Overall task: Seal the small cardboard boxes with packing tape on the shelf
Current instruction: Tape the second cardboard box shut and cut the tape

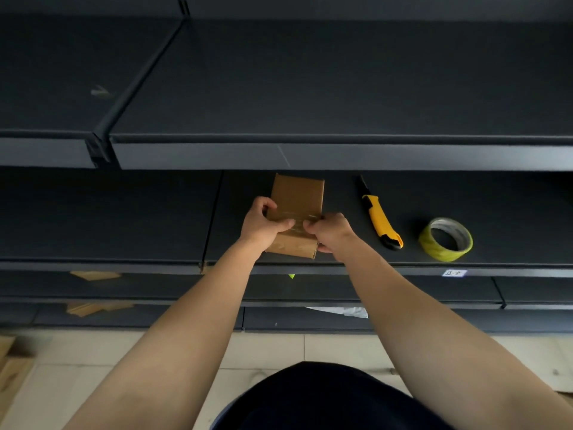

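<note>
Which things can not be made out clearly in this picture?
Head view only:
The cardboard box: its middle is covered by the left hand and right hand.
The white label on the shelf edge: writing too small.
The utility knife: its tip fades into shadow under the upper shelf.

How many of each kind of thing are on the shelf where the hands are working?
cardboard box: 1
utility knife: 1
roll of tape: 1
Total: 3
</note>
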Tool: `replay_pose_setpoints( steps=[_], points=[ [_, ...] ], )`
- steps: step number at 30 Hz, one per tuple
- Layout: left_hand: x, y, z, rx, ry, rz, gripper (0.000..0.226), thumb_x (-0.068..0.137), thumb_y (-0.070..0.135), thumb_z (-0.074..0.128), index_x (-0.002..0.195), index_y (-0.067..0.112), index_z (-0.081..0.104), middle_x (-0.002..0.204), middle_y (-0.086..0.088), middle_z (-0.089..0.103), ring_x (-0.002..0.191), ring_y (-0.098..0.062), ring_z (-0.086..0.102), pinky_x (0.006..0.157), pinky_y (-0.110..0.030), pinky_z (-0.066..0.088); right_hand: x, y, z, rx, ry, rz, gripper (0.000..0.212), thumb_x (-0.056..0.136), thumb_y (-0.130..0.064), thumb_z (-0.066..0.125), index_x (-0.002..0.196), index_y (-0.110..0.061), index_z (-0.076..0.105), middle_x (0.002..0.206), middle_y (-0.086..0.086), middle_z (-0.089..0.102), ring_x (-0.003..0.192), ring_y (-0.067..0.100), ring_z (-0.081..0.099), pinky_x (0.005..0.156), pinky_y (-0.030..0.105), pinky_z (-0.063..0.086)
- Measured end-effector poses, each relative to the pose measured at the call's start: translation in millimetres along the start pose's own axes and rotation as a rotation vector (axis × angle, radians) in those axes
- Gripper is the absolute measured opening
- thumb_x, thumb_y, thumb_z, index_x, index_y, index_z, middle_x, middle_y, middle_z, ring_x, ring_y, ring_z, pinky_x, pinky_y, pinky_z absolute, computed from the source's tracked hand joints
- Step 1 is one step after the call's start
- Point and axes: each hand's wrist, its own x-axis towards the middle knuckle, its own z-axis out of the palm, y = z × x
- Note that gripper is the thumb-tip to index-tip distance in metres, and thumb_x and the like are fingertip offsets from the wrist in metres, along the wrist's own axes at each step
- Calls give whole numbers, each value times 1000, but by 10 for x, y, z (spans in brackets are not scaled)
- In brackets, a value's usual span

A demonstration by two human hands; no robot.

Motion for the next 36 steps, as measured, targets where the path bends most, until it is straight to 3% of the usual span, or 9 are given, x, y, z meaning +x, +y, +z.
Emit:
replay_pose_setpoints(
  steps=[6, 8, 10, 13, 17, 22, 29, 33, 36],
  points=[
    [-30, 29, 109, -72, 51, -46, 35, 81, 13, 72, 105, 23, 48, 121, 0, 53, 103, -20, 56, 83, -34, 50, -98, 92, -147, 77, -49, -56, 17, 93, -21, 60, 104, -8, 64, 102, 11, 68, 92, 24, 66, 89, 38, 55],
    [-51, 28, 139, -108, 24, -69, 34, 85, 14, 69, 108, 26, 47, 123, -1, 53, 103, -21, 59, 78, -31, 51, -68, 178, -397, 126, 95, -89, 13, 93, -13, 58, 101, -9, 68, 101, 13, 68, 88, 23, 63, 78, 33, 55],
    [-82, 32, 178, -122, 42, -64, 34, 86, 17, 68, 111, 25, 46, 121, 0, 53, 102, -19, 58, 67, -22, 46, -17, 274, -703, -136, 369, -148, 15, 92, -11, 53, 98, -8, 67, 98, 13, 66, 86, 26, 59, 64, 27, 46],
    [-99, 52, 221, -118, 104, -47, 34, 85, 13, 69, 110, 22, 48, 120, 2, 50, 102, -17, 53, 64, -20, 42, 72, 450, -1071, -255, 621, -40, 38, 90, -10, 52, 127, -5, 54, 130, 17, 51, 120, 34, 46, 94, 39, 41],
    [-129, 78, 245, -121, 125, -54, 33, 86, 12, 67, 112, 21, 49, 122, 2, 50, 104, -17, 52, 69, -22, 41, 102, 751, -1333, -403, 598, 184, 61, 90, -20, 54, 142, -2, 29, 149, 17, 31, 136, 35, 25, 111, 44, 23],
    [-177, 98, 273, -100, 131, -53, 27, 93, 15, 58, 117, 22, 48, 116, 4, 50, 91, -10, 55, 60, -17, 38, 154, 1015, -1443, -487, 485, 251, 42, 92, -19, 50, 131, -5, 47, 136, 16, 50, 137, 31, 26, 112, 42, 16],
    [-173, 117, 322, -47, 154, -75, 25, 94, 15, 55, 117, 24, 49, 120, 1, 51, 89, -12, 55, 63, -22, 46, -41, 844, -1517, -476, 730, -57, 44, 83, -7, 52, 127, -8, 54, 117, 13, 64, 126, 29, 47, 116, 40, 14],
    [-174, 221, 357, 381, 245, -21, 27, 94, 19, 53, 119, 28, 54, 139, -4, 40, 127, -30, 37, 106, -46, 34, -317, 430, -1317, -132, 419, -406, 36, 93, -2, 46, 126, -8, 59, 109, 8, 63, 100, 21, 57, 85, 21, 41],
    [-238, 347, 409, 377, 295, 239, 29, 98, 21, 46, 126, 24, 54, 140, -6, 41, 129, -27, 40, 108, -44, 33, -417, 242, -1177, -80, 126, -440, 32, 98, -7, 47, 127, -10, 58, 112, 2, 57, 98, 14, 52, 74, 14, 37]
  ],
)
